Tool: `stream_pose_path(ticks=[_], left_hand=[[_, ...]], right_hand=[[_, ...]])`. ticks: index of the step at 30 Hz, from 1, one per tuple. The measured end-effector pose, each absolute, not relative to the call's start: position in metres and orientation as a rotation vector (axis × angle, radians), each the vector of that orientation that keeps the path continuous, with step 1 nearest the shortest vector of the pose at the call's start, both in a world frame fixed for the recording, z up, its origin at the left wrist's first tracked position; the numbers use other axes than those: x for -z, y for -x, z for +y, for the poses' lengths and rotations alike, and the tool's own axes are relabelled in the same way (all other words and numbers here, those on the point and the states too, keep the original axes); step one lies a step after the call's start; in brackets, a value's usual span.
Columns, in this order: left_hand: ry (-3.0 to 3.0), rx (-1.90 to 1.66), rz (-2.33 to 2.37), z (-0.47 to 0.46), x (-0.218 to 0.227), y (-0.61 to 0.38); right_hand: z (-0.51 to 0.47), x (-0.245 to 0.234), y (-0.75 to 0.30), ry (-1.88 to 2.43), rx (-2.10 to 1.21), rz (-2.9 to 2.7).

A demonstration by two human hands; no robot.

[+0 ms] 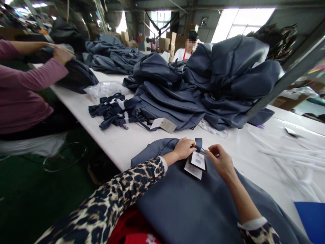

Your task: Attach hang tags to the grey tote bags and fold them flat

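Observation:
A large dark blue-grey bag (188, 206) lies across the table's near edge in front of me. My left hand (186, 148) rests on its upper part, fingers closed at a short strap loop (198, 144) of the same colour. Just right of that loop, my right hand (220, 158) pinches the end of a thin cord that runs toward the loop. Between both hands hang paper tags: a white label with a printed code (198, 160) on a black card, and a pale card (193, 171) under it. The fingertips of my left hand are partly hidden.
More blue-grey bags (172, 101) pile up beyond, one with a tag (164, 124). Bundled straps (114, 110) and clear plastic (106, 89) lie left of them. White strips (299, 159), a blue sheet (311, 218) and a slanted metal post (286, 76) are right. A co-worker's hands (62, 54) handle a dark bag.

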State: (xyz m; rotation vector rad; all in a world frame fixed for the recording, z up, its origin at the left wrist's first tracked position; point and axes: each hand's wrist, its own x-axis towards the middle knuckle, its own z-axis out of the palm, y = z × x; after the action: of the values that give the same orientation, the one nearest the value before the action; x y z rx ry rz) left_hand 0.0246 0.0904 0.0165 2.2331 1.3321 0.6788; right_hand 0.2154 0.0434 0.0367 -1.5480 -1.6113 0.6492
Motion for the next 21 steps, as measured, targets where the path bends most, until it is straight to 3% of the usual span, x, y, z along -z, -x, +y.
stream_pose_path(ticks=[4, 8, 14, 21], left_hand=[[-2.277, -0.693, 1.338, 0.087, -0.014, -0.026], [-2.3, -0.699, 1.355, 0.085, -0.014, -0.026], [-2.322, -0.707, 1.364, 0.085, -0.014, -0.025], [-2.355, -0.718, 1.35, 0.085, -0.011, -0.025]], right_hand=[[0.012, -0.043, -0.189, 1.708, -0.327, -2.208], [-0.003, -0.045, -0.157, 2.017, 0.027, -2.334], [-0.006, -0.041, -0.148, 2.167, -0.099, -2.217], [-0.004, -0.023, -0.166, 2.035, -0.282, -2.11]])
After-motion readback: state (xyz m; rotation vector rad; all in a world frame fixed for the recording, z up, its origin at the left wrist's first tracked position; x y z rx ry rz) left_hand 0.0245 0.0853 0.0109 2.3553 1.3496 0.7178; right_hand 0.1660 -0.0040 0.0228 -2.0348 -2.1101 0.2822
